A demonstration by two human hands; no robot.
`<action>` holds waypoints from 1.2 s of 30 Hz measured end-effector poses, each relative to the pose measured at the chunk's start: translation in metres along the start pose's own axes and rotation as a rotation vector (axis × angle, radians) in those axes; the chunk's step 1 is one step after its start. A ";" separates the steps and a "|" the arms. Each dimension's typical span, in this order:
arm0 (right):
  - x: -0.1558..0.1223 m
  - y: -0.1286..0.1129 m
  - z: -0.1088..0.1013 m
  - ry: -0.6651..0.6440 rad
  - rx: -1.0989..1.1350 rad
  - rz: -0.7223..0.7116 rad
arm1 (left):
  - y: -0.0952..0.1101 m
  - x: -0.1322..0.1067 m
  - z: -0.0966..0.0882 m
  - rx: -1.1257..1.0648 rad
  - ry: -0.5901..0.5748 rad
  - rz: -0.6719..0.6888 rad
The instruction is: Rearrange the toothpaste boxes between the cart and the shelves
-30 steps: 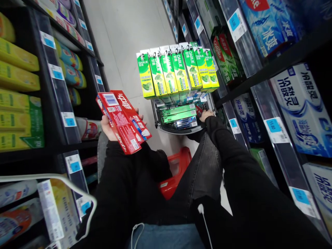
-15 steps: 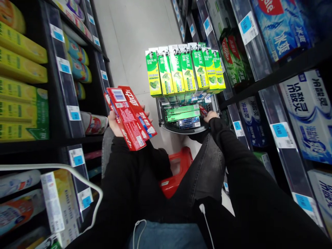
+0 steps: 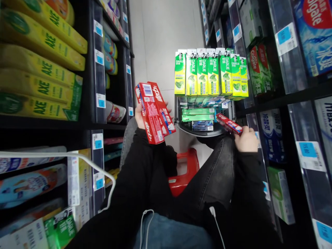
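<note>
My left hand (image 3: pixel 140 117) is closed around red toothpaste boxes (image 3: pixel 153 112), held at a slant left of the basket with a barcode facing up. At the basket's right front, my right hand (image 3: pixel 247 139) grips the end of another red toothpaste box (image 3: pixel 229 123), whose far end lies over the basket's edge. The dark basket (image 3: pixel 190 133) with a grey rim sits between the shelves. Inside it, green boxes (image 3: pixel 197 114) and dark blue boxes (image 3: pixel 202 125) lie flat. Upright green and yellow Darlie toothpaste boxes (image 3: pixel 202 74) stand in a row at its back.
A red plastic stool (image 3: pixel 190 166) is beneath me, between my legs. Shelves of toothpaste (image 3: pixel 274 136) rise close on the right. On the left, shelves hold yellow AXE boxes (image 3: pixel 44 65) and bottles. A white cable (image 3: pixel 85 157) crosses at lower left.
My right hand has come out of the basket toward the right, bringing up a red toothpaste box. My left hand still holds its boxes. The view has shifted left.
</note>
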State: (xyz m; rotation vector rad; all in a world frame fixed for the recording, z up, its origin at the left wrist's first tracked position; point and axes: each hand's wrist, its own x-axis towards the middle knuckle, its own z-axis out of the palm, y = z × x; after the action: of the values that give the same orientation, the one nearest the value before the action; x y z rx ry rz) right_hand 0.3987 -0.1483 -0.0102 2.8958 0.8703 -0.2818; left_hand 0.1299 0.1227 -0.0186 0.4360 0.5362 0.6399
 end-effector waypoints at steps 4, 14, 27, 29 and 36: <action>0.019 0.001 -0.001 -0.051 0.140 -0.249 | 0.001 -0.001 -0.003 0.011 -0.034 0.002; 0.065 -0.044 0.018 -0.172 0.288 -0.297 | 0.008 0.002 -0.010 0.004 0.022 -0.010; 0.031 0.000 0.013 -0.196 0.009 0.237 | 0.006 0.006 -0.010 0.054 -0.015 -0.028; 0.054 -0.020 0.025 -0.228 0.008 0.230 | 0.007 0.006 -0.012 0.055 -0.069 -0.032; 0.112 -0.057 0.068 -0.399 -0.003 0.208 | 0.010 0.003 -0.011 0.019 -0.109 -0.053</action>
State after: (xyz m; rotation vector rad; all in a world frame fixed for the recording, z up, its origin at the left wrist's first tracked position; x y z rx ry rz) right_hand 0.4490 -0.0517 -0.1021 2.7475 0.4995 -0.7976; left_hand 0.1211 0.1343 -0.0232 0.4698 0.4492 0.5572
